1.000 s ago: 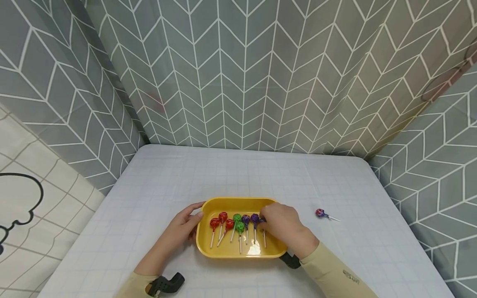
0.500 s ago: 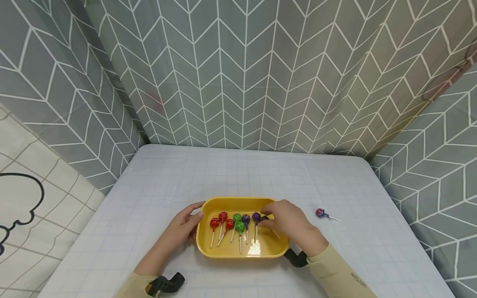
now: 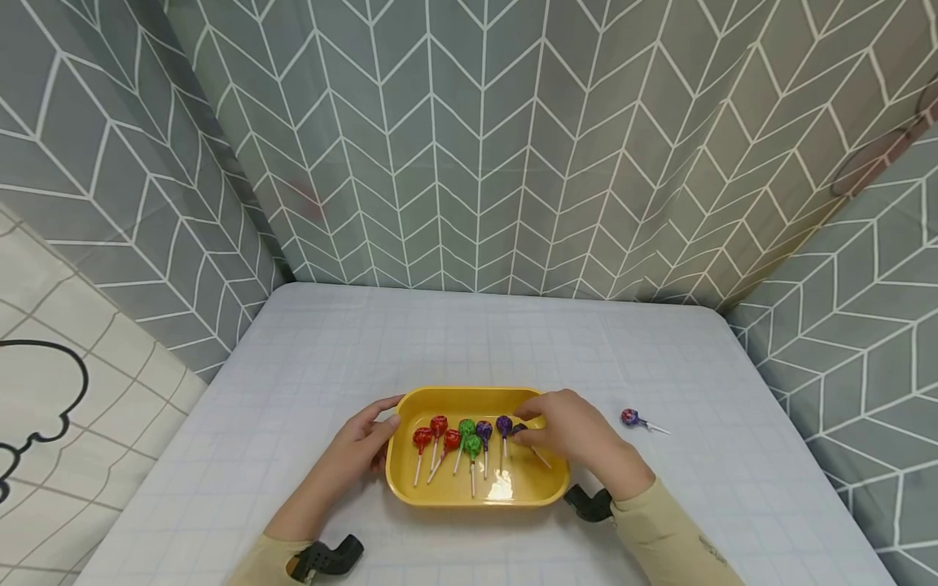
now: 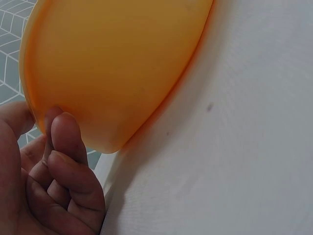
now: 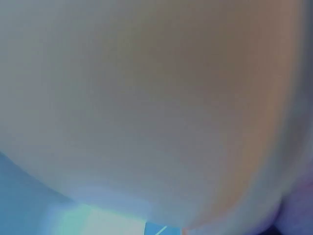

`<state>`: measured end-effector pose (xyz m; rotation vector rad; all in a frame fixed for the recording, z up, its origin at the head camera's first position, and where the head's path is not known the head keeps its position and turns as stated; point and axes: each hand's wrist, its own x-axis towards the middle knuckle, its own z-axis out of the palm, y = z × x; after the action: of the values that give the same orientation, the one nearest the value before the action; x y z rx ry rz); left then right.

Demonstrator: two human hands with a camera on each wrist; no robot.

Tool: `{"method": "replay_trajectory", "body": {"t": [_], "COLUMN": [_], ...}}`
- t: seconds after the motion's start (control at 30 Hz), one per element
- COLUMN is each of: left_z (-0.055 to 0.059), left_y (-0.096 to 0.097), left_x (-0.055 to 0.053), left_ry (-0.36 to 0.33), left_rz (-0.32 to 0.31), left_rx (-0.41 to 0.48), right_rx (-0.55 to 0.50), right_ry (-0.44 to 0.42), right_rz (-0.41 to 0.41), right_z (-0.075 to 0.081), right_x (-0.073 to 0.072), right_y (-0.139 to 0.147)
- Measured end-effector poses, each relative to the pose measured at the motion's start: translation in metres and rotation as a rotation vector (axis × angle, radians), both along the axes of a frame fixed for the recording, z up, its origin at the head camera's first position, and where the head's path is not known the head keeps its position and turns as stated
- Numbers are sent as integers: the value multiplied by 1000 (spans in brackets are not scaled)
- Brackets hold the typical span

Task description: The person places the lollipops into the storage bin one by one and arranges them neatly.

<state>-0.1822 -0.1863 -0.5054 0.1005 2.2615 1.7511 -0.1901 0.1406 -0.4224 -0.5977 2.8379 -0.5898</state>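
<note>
A yellow tray holds several lollipops, with their sticks pointing toward the near side. Red lollipops lie at the left, green lollipops in the middle, and purple lollipops further right. My left hand grips the tray's left end; in the left wrist view, its fingers are around the tray's rim. Over the right part of the tray, my right hand has thumb and index finger around the head of a dark purple lollipop, whose stick slants down to the right. The right wrist view is too blurred to show it.
One more lollipop, with a purple and red wrapper, lies on the white tablecloth right of the tray. Patterned grey curtains enclose the table at the back and sides.
My right hand has shifted right, and the dark purple lollipop at its fingers has turned from nearly straight to slanting. My left hand and the tray have stayed in place.
</note>
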Motion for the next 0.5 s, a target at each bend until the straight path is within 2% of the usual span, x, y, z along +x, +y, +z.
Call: {"method": "replay_trajectory", "body": {"t": [0.27, 0.5], "left_z": [0, 1], "left_y": [0, 0], "left_x": [1, 1], "left_ry": [6, 8], "left_rz": [-2, -3], "left_rx": [-6, -11], "right_rx": [13, 47], "right_ry": [-37, -11], "right_rz": [-18, 0], "right_z": [4, 10], "right_x": [0, 1], "right_y": [3, 2]}}
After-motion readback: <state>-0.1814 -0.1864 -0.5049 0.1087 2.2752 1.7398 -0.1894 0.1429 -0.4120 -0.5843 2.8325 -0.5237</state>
